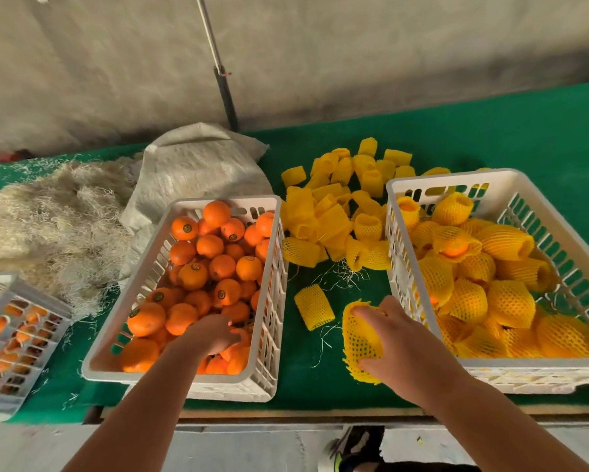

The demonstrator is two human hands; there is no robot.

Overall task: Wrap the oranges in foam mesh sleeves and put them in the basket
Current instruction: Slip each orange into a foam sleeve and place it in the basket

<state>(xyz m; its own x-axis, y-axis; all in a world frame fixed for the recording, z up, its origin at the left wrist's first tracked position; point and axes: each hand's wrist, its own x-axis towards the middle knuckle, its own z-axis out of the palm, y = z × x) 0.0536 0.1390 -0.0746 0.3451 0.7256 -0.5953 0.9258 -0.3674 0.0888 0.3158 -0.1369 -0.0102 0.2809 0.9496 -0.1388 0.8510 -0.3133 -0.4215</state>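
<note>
The right hand (393, 338) grips a yellow foam mesh sleeve (361, 338), fingers curled over its top and thumb under it, just above the green tabletop (320, 386). The left hand (211, 335) reaches into the white crate of bare oranges (269, 335), fingers curled around what looks like one orange (238, 338), mostly hidden. Just right of the right hand stands the white basket (511, 364) of wrapped oranges (504, 301). Beyond it lies a loose sleeve (314, 307), then a sleeve pile (337, 206).
</note>
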